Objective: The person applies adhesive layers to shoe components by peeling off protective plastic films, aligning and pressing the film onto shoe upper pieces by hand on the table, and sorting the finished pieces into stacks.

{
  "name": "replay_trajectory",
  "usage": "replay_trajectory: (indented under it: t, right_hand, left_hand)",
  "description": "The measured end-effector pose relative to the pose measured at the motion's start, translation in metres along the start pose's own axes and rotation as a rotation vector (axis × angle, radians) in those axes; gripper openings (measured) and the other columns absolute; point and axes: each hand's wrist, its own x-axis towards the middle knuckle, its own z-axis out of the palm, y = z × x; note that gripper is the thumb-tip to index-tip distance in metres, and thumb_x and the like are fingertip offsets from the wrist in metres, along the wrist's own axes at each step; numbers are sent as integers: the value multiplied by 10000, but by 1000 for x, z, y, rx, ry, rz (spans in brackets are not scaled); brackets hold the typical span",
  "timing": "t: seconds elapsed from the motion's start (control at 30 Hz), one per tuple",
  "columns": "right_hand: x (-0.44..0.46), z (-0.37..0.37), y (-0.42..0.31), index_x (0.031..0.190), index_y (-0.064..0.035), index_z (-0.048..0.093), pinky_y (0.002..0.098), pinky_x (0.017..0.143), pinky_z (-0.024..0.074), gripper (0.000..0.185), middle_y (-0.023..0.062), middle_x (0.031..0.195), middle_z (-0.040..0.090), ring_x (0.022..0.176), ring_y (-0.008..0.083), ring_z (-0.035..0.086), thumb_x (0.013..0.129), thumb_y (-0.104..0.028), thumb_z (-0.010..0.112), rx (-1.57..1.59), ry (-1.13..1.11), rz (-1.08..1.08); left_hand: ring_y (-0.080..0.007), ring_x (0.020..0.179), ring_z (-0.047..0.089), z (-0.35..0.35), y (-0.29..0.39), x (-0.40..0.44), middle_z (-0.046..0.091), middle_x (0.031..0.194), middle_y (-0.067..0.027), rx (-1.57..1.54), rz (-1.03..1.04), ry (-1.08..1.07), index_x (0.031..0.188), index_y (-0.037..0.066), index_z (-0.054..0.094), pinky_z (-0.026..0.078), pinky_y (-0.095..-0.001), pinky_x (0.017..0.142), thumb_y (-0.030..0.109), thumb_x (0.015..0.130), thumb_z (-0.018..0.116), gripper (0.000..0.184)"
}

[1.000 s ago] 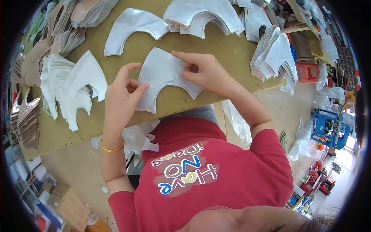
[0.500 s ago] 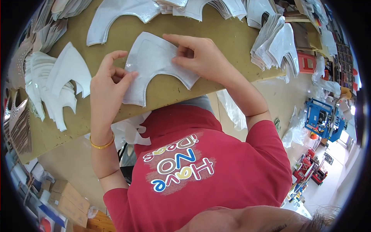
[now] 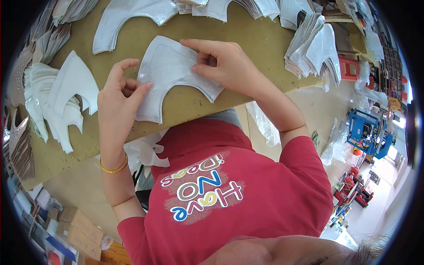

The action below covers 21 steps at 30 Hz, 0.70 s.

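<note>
Brown perforated pieces: stacked at the far left point(image 3: 20, 145), well apart from the left hand.
White layered pieces: a fanned pile point(image 3: 55, 99) lying left of the left hand, near it but not touching.
Gold bracelet: around the wrist just below the left hand point(image 3: 114, 167).
Left hand: thumb and forefinger spread wide; the thumb tip touches the near piece's left edge, the forefinger arches beside that edge, and the other fingers curl in point(image 3: 119, 95).
Upper curved piece: lies on the table beyond the left hand, apart from it point(image 3: 132, 13).
Curved whitish piece: flat on the table, between and under the two hands, its hollow side toward the person point(image 3: 165, 66).
Table: greenish-yellow top beneath the hands point(image 3: 185, 110).
Right hand: forefinger stretched to the piece's upper right edge, thumb on its face, a moderate gap between them, other fingers folded point(image 3: 227, 66); whether it presses down, I cannot tell.
Top stack: layered whitish pieces beyond the right hand point(image 3: 247, 6).
Right stack: more such pieces to the right of the right hand, well apart point(image 3: 313, 46).
Change in view: compared with one second ago, the table things sit farther left and higher in the frame.
Change in grip: hardly any; both hands keep their places on the piece.
</note>
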Motion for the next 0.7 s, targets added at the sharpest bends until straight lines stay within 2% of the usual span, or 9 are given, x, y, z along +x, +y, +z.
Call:
replay_trajectory:
  t: [0.07, 0.17, 0.27, 0.37, 0.57, 0.7]
  right_hand:
    - [-1, 0, -1, 1334, -115, 625, 275, 633, 487, 538, 32, 747, 603, 639, 119, 543, 805, -53, 705, 9, 0, 2]
    - [0, 1, 0, 1335, -110, 623, 270, 628, 483, 536, 28, 746, 598, 637, 115, 539, 808, -52, 705, 7, 8, -6]
    - [0, 2, 0, 1337, -105, 620, 268, 626, 480, 535, 27, 741, 589, 636, 111, 535, 811, -51, 706, 11, -1, -2]
    - [0, 1, -2, 1337, -100, 618, 266, 624, 478, 534, 28, 737, 582, 636, 107, 534, 813, -49, 705, -3, -6, 3]
    - [-1, 2, -1, 1334, -85, 617, 280, 641, 487, 527, 41, 749, 596, 645, 130, 547, 815, -45, 701, -12, 8, -31]
    - [-2, 4, 2, 1334, -90, 609, 304, 649, 501, 542, 69, 784, 616, 671, 177, 584, 801, -49, 706, -79, 28, -104]
  left_hand:
    - [-108, 620, 603, 0, 1, 0, 683, 719, -57, 8, 1, 12, 1201, 77, 614, 467, -259, 586, 93, 808, 757, 418]
    - [-121, 628, 625, 0, 0, 0, 688, 724, -65, 6, 20, 16, 1193, 79, 617, 479, -266, 591, 92, 803, 754, 413]
    - [-60, 641, 539, -1, -1, 0, 658, 725, -20, 4, 26, 3, 1234, 60, 599, 417, -216, 595, 75, 826, 742, 433]
    - [-134, 626, 636, -1, -1, 0, 691, 728, -69, -1, 46, 12, 1181, 79, 618, 487, -272, 589, 88, 800, 746, 401]
    - [-137, 620, 637, -2, 1, 0, 688, 725, -74, 10, 30, 1, 1175, 81, 616, 489, -279, 588, 78, 800, 742, 396]
    - [-132, 607, 619, -1, 3, 0, 680, 712, -69, 48, 40, 7, 1172, 71, 609, 477, -275, 581, 76, 808, 741, 387]
